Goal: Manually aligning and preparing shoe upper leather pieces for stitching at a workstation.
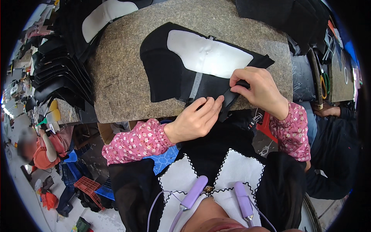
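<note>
Orange-topped co-worker (43, 156) sits far L, beyond the tabletop. Next, a stack of black pieces (62, 73) by the tabletop's L edge, fanned in layers; red crate (89, 191) on the floor below. Upper L: white pad (110, 13) on dark cloth. Tabletop (119, 69) is speckled brown, hard-looking.

Mid-tabletop, near its front edge: black panel (160, 73), lying flat, w/ a 2nd white pad (210, 56) across its upper pt & a grey strip (196, 86) running from that pad twd the panel's lower edge.

L hand (197, 121) is at the panel's lower edge, fingers bent & close tog., tips on a dark strip (230, 96); thumb hidden, so can't tell if it grips. R hand (261, 91), just R of it, pinches the same strip's upper end btwn thumb & forefinger, at the panel's lower R, below the pad.

Upper R: black cloth (278, 15) over the tabletop corner. Far R: orange-handled scissors (323, 88), then another person (332, 154) in dark clothes, partly cut off by the rim.
</note>
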Available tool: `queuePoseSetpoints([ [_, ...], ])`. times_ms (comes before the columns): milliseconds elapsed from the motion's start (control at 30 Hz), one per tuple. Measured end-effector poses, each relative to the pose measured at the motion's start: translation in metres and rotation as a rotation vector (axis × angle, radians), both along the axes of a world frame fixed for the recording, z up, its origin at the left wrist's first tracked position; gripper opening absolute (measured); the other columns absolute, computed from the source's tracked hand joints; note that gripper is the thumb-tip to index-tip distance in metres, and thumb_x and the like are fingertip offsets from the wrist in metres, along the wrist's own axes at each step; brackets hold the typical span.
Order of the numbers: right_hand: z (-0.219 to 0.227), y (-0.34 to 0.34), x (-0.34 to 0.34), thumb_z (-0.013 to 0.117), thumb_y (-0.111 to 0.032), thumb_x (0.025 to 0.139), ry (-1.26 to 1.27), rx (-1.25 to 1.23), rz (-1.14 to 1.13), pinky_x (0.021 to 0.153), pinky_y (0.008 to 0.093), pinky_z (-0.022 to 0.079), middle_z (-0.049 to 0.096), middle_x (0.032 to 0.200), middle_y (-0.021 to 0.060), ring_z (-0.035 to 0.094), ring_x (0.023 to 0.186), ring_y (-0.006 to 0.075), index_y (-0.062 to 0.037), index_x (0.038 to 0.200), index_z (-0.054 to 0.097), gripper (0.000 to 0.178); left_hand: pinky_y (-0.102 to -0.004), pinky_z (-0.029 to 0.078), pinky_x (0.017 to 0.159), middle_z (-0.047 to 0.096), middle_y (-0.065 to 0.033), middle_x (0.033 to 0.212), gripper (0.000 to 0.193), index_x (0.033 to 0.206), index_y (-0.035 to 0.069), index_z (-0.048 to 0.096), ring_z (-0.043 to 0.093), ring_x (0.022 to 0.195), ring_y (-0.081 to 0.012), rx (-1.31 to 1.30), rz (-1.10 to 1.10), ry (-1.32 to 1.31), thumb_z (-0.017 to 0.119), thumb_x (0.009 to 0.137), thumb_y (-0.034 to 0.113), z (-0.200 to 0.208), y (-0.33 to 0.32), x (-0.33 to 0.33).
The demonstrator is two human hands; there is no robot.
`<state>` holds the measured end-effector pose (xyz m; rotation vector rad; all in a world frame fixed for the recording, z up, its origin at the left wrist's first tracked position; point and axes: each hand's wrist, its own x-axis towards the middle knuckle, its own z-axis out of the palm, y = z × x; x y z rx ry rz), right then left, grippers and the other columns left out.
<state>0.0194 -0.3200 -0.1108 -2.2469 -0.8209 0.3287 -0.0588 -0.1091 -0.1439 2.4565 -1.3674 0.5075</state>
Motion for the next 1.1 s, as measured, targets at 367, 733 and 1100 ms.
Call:
queuePoseSetpoints([
  [367, 0.005, 0.004, -0.003, 0.067, -0.007, 0.068, 0.019, -0.044, -0.048, 0.057, 0.0357, 0.043, 0.056, 0.068, 0.0081, 0.056, 0.067, 0.0268, -0.0064, 0.077, 0.055, 0.015, -0.0263, 0.045, 0.072, 0.059, -0.0243, 0.110, 0.011, 0.071, -0.002, 0.050, 0.054, 0.081, -0.0225, 0.168, 0.011, 0.052, 0.056, 0.070, 0.008, 0.015, -0.016, 0.004],
  [733, 0.026, -0.020, 0.017, 0.071, -0.018, 0.070, -0.022, -0.247, -0.009, 0.061, 0.0357, 0.042, 0.055, 0.070, 0.0085, 0.054, 0.068, 0.0268, -0.0042, 0.079, 0.060, 0.019, -0.0260, 0.044, 0.074, 0.053, -0.0250, 0.120, 0.028, 0.102, 0.000, 0.056, 0.053, 0.080, -0.0215, 0.167, 0.083, 0.077, 0.054, 0.075, 0.008, 0.015, -0.019, -0.005],
  [1100, 0.011, -0.020, 0.017, 0.070, -0.017, 0.072, 0.113, -0.207, -0.155, 0.056, 0.0352, 0.040, 0.051, 0.068, 0.0083, 0.052, 0.062, 0.0250, -0.0050, 0.081, 0.061, 0.017, -0.0289, 0.039, 0.081, 0.047, -0.0217, 0.129, 0.087, 0.128, -0.002, 0.044, 0.047, 0.087, -0.0236, 0.257, 0.138, 0.122, 0.049, 0.073, 0.066, 0.001, -0.022, -0.019],
])
